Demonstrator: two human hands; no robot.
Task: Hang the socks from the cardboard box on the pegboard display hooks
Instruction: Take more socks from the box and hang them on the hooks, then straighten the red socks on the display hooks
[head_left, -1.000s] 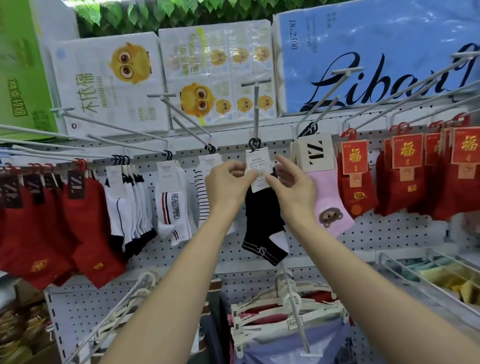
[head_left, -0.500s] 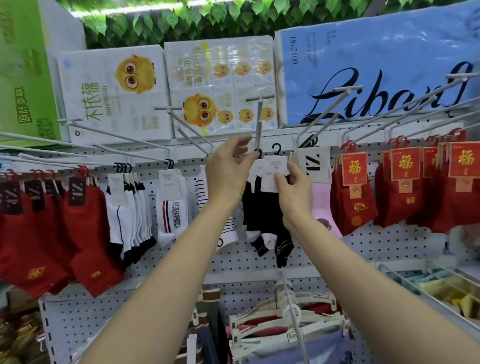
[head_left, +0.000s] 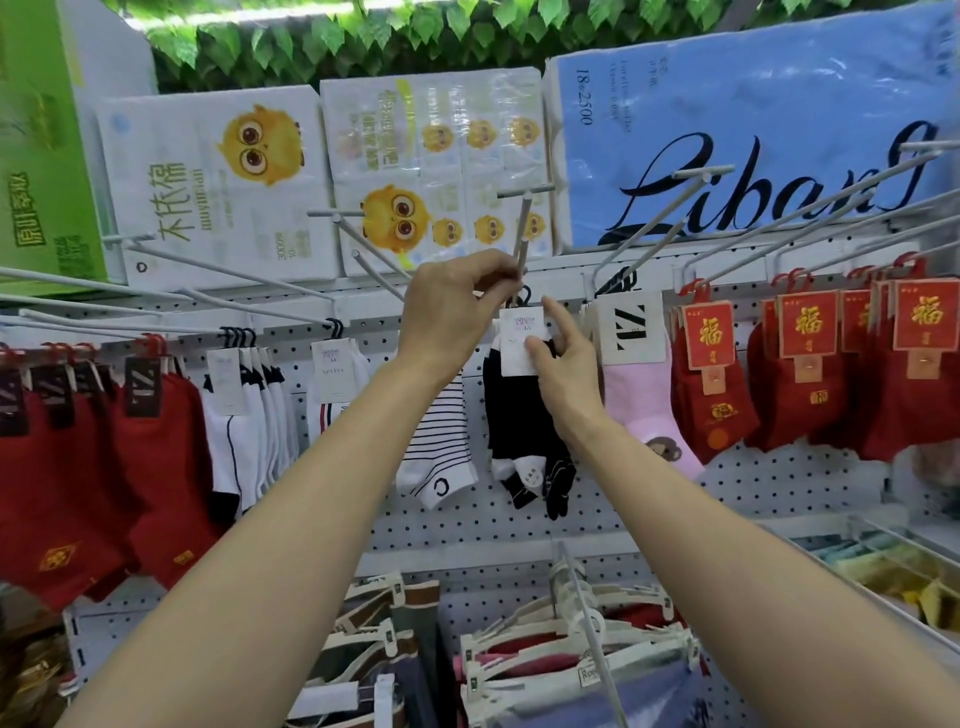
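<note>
Red socks (head_left: 78, 467): hung in a row at the far left of the pegboard (head_left: 519, 525), under black tags.
White socks (head_left: 244, 410): hung just right of the red ones, on black hangers.
Left arm: raised from lower left, forearm extended up and toward the centre.
Left hand (head_left: 447, 317): held at hook height with the fingers curled; the fingertips are pinched together at the lower end of the centre display hook (head_left: 522, 234). Whether the rod itself or the hanger loop is pinched cannot be told.
Striped sock (head_left: 439, 447): hung below the left wrist, partly hidden by it.
Black socks (head_left: 519, 421): the task item, suspended by a black hanger at the centre hook, between the two hands, in front of the pegboard.
White tag (head_left: 517, 340): pinched at its right edge.
Right hand (head_left: 563, 369): thumb and curled fingers closed on the tag; index finger extended upward.
Right arm: raised from lower right, wrist bent.
Pink sock (head_left: 644, 395): hung just right of the right hand.
</note>
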